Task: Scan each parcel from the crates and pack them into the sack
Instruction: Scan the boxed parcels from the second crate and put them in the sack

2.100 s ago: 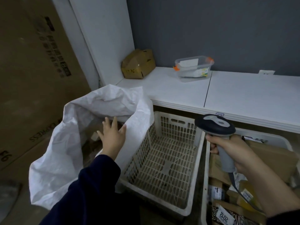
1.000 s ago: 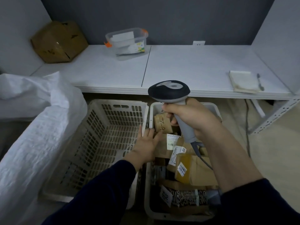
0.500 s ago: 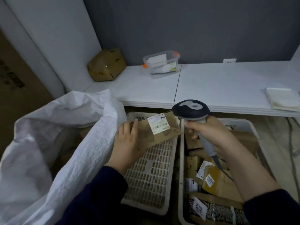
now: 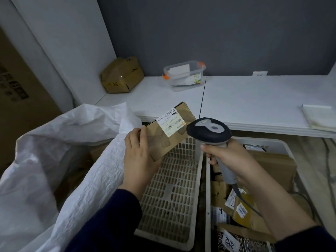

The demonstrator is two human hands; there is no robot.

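Showing nearest, a tag (image 4: 229, 241) in the full right crate (image 4: 263, 141) is reading "2012". Left hand (image 4: 138, 158) is gripping the cardboard parcel (image 4: 161, 142) over the empty crate (image 4: 169, 200) beside the sack (image 4: 54, 160), long axis running far-right, label (image 4: 171, 122) up. Right hand (image 4: 231, 160) is clasping the barcode scanner (image 4: 209, 130), head beside label.

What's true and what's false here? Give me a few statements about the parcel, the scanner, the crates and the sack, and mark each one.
1. The left grip holds a brown parcel with its label facing up. True.
2. The right grip holds the scanner by its handle. True.
3. The left crate is full of parcels. False: its mesh floor is bare; the parcels lie in the right crate.
4. The sack is tied shut. False: its mouth stands open, left of the crates.
5. A clear tub sits on the white shelf. True.
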